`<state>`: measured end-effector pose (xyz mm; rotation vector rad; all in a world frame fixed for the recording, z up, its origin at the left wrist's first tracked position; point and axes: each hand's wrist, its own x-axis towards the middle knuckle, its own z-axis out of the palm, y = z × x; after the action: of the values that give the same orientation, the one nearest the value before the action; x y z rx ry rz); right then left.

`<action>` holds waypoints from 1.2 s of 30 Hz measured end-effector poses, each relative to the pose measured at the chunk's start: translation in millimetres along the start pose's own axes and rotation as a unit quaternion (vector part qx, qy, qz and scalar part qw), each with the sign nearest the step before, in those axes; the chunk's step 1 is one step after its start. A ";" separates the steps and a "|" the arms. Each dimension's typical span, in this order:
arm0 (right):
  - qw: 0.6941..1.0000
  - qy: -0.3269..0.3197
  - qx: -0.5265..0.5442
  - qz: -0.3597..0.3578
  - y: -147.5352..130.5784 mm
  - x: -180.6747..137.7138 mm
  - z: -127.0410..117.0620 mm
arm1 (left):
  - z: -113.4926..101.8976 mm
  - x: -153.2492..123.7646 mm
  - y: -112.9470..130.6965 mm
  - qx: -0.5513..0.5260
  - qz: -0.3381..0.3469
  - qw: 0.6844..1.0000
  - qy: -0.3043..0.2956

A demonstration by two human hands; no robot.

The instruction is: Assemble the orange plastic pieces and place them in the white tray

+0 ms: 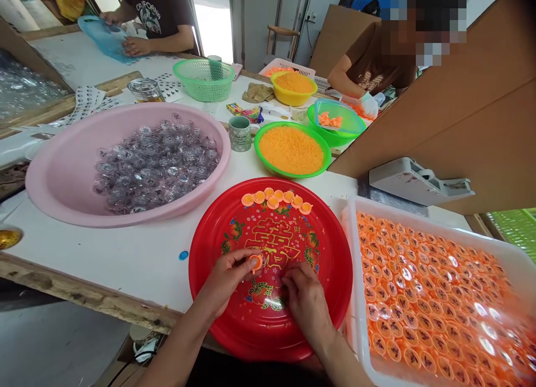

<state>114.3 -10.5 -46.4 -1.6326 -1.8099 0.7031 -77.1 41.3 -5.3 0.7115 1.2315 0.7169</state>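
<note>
My left hand [226, 278] pinches a small round orange plastic piece [256, 263] between thumb and fingers, held above the red tray. Close by on the right, my right hand [307, 300] is lowered over the tray with its fingers curled together; whatever they grip, if anything, is hidden. Beneath both hands lies a big round red tray [209, 230] printed with fruit and yellow lettering. Several similar orange pieces [273, 201] sit in a cluster along its far side.
A pink basin [62, 163] of clear domed pieces stands left. At right is a white bin [355, 297] of orange pieces. Beyond the tray are a green bowl [256, 149] of orange granules and a mug [240, 134]. Two people sit across, behind a cardboard panel [439, 113] and a green basket [204, 80].
</note>
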 end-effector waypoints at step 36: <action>0.830 -0.013 0.511 0.222 -19.5 6.7 -14.0 | 37.8 0.3 0.5 0.064 0.045 0.990 -0.117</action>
<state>110.9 -5.9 -22.1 -1.2258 -0.7215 1.5559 -40.1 38.4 2.0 0.9366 1.0410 0.6123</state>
